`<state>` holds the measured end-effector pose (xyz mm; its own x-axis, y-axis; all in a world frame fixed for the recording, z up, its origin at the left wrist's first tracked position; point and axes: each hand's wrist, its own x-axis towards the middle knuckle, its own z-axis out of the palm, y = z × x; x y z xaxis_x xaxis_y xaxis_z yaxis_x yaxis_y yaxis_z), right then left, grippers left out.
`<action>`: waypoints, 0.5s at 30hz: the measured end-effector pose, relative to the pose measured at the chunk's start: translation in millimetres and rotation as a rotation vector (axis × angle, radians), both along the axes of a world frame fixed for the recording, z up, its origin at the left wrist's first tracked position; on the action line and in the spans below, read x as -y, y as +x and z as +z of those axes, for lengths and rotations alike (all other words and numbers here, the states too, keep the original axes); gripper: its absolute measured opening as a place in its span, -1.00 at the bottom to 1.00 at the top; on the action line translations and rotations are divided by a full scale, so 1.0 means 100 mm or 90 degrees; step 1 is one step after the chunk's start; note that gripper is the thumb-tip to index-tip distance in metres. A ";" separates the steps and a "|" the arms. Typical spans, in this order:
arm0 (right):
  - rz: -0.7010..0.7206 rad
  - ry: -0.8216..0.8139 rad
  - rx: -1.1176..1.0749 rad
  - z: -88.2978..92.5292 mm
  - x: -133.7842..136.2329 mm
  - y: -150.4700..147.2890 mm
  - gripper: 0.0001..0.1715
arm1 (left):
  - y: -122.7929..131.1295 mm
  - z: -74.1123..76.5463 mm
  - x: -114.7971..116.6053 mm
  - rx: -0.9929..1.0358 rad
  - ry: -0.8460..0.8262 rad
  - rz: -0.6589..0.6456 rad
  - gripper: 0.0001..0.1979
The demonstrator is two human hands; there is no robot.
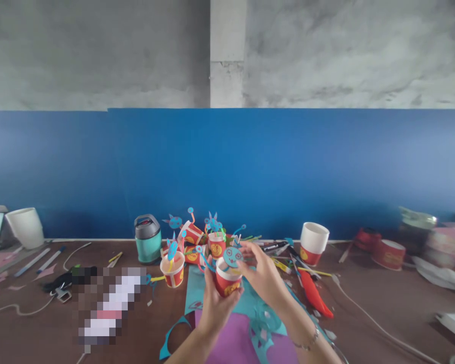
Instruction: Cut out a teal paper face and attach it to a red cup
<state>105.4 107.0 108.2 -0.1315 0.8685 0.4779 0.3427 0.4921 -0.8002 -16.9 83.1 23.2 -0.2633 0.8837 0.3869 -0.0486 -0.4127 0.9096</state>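
My left hand (213, 307) is wrapped round a red paper cup (227, 284) held above the table. A round blue paper face (232, 256) stands at the cup's rim. My right hand (261, 273) comes from the right, its fingertips pinched on that blue face. Just behind stand several other red cups with blue paper figures (191, 237); the nearest one (173, 271) is left of the held cup. Blue paper (194, 293) and purple paper (235, 344) lie under my hands.
A teal jar with a grey lid (147, 238) stands at the back left, a white cup (25, 226) far left. A stack of red-and-white cups (313, 243) is at the right, red scissors (314, 296) beside it. Pens, scraps and cables lie scattered about.
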 end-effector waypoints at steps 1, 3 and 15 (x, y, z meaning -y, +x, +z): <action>0.001 0.010 -0.019 0.03 0.01 0.02 -0.61 | -0.01 0.02 0.00 0.003 -0.013 0.029 -0.20; 0.039 0.000 -0.030 0.10 0.07 0.06 -0.70 | -0.03 0.05 -0.01 0.006 -0.050 0.073 -0.23; 0.056 -0.221 0.067 -0.21 -0.09 0.00 -0.59 | -0.05 0.01 -0.06 0.056 -0.026 0.062 -0.23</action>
<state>105.8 115.8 87.4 -0.2459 0.9595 0.1372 0.4006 0.2295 -0.8871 -22.0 89.2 24.5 -0.3799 0.8666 0.3234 -0.0905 -0.3828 0.9194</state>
